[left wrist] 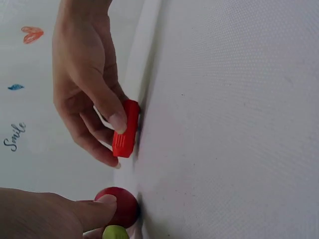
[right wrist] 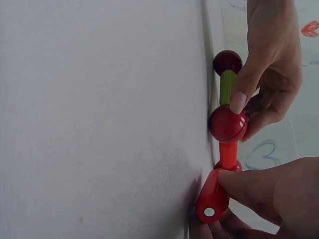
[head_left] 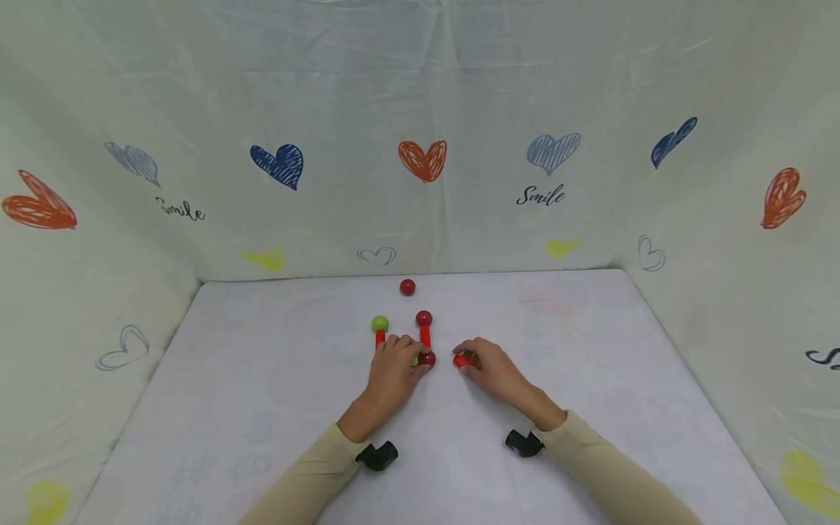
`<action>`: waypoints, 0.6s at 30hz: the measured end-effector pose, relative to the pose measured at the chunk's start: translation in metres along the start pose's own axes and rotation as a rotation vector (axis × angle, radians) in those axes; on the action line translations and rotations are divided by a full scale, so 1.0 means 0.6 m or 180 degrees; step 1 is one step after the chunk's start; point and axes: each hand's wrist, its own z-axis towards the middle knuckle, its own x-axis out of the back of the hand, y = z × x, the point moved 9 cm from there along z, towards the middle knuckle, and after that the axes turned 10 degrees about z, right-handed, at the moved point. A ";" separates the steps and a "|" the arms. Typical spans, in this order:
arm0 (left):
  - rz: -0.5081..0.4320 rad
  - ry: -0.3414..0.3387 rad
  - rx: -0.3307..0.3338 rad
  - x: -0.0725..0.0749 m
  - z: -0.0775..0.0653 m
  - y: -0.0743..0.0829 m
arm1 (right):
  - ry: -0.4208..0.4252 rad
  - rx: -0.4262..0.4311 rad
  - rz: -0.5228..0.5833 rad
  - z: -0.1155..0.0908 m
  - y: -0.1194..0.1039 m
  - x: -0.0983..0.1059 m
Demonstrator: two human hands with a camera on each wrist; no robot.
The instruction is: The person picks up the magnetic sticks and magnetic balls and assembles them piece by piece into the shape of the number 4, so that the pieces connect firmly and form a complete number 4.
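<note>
My left hand [head_left: 394,368] pinches a red ball [head_left: 427,359] at the near corner of a small magnetic stick-and-ball shape on the table. From this ball a red rod [head_left: 425,335] runs back to another red ball [head_left: 424,318], and a green rod [right wrist: 228,87] leads off under the left fingers. At the shape's left side, a green ball [head_left: 380,323] tops a second red rod [head_left: 380,336], partly covered by the hand. To the right, my right hand [head_left: 495,372] holds a loose red rod [left wrist: 127,129] between thumb and fingers; its round silvery end shows in the right wrist view.
One separate red ball [head_left: 407,287] lies near the back edge of the white table [head_left: 295,452]. Behind and at both sides hangs a pale curtain [head_left: 354,95] printed with hearts. A dark camera is worn at each wrist.
</note>
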 end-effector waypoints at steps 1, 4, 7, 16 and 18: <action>-0.0004 -0.0007 -0.0024 0.000 0.001 0.000 | -0.0038 0.0001 0.0068 -0.001 0.001 -0.002; -0.0009 -0.0063 -0.0085 0.001 0.002 -0.001 | -0.0153 0.0015 0.0318 -0.004 -0.002 -0.008; -0.0011 -0.0123 -0.0107 0.002 0.004 -0.001 | -0.0250 0.0042 0.0571 -0.007 -0.009 -0.015; 0.0054 -0.0206 -0.0111 0.001 0.008 -0.003 | -0.0253 -0.0050 0.1044 -0.015 -0.018 -0.039; 0.0049 -0.0197 -0.0111 0.001 0.008 -0.003 | -0.0236 -0.0062 0.1087 -0.016 -0.018 -0.044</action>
